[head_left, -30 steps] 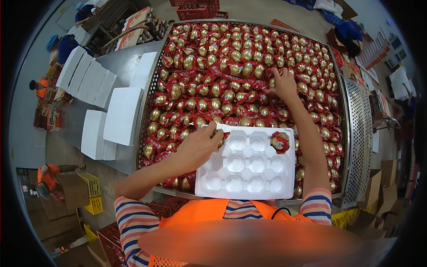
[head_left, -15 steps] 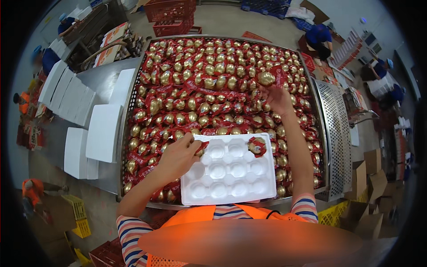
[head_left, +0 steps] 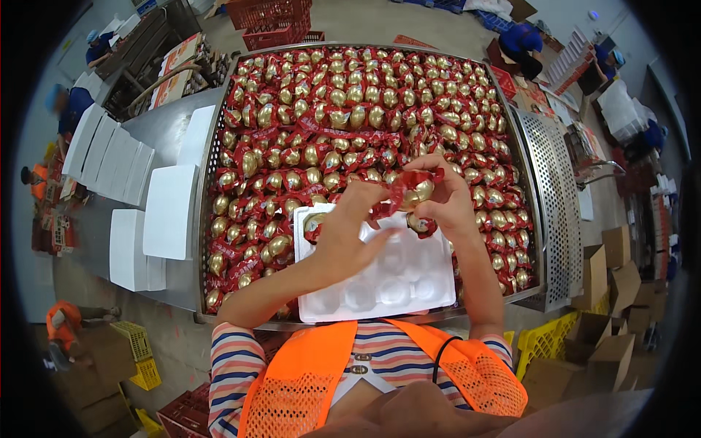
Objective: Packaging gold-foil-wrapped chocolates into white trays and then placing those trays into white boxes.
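Observation:
My right hand (head_left: 445,197) grips a gold egg-shaped piece (head_left: 416,188) in a red wrapper, raised over the top of a white foam tray (head_left: 394,292) with round hollows. My left hand (head_left: 358,226) reaches in from the left beside it, thumb spread and fingers bent near the wrapper; whether its fingertips touch it I cannot tell. Wrapped pieces sit in the tray's top-left (head_left: 315,228) and top-right (head_left: 423,225) corners; my hands hide the hollows between. Beneath the tray lies a perforated metal bed (head_left: 531,182) packed with several rows of such pieces.
Stacked white foam lids (head_left: 168,212) rest on a steel side table (head_left: 175,109). At right are a perforated metal panel (head_left: 555,204), cardboard boxes (head_left: 617,248) and a yellow crate (head_left: 544,343). Red crates (head_left: 266,18) stand behind. Co-workers (head_left: 518,44) are around both sides.
My right hand has brought a wrapped piece from the bed down to over the tray. My left hand has left the top-left corner, where a piece now shows, and moved rightward.

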`<state>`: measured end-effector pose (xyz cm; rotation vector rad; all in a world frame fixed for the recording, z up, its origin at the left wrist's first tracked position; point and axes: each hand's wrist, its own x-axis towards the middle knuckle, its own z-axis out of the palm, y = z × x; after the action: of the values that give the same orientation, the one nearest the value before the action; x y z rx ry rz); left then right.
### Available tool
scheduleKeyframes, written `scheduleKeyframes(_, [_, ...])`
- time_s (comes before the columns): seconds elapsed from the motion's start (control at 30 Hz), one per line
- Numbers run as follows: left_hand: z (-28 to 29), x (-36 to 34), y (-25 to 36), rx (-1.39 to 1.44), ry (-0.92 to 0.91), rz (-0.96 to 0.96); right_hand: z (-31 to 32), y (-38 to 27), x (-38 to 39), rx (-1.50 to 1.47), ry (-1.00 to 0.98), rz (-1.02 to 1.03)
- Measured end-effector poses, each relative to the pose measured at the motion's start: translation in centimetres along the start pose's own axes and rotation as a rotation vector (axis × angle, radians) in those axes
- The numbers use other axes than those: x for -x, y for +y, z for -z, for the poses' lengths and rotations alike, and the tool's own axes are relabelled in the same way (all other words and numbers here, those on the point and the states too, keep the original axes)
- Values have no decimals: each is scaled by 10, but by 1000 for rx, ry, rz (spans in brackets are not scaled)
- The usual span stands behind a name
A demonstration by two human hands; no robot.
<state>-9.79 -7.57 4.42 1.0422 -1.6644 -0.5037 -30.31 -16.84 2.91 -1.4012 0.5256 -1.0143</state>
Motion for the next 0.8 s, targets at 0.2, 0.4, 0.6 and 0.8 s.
scheduleKeyframes(0.2, [20, 1, -14, 695, -6, 512, -29, -37, 9, -74, 10, -287])
scheduleKeyframes(0.4, [33, 8, -12, 715, -48, 598, -27, -6, 11, -95, 27, -306])
scheduleKeyframes(0.6, [44, 18, -12, 924, 29, 800, -30, -6, 8, -35, -51, -247])
scheduleKeyframes(0.8, [103, 22, -60, 235, 206, 609, -18, -42, 16, 455, -71, -327])
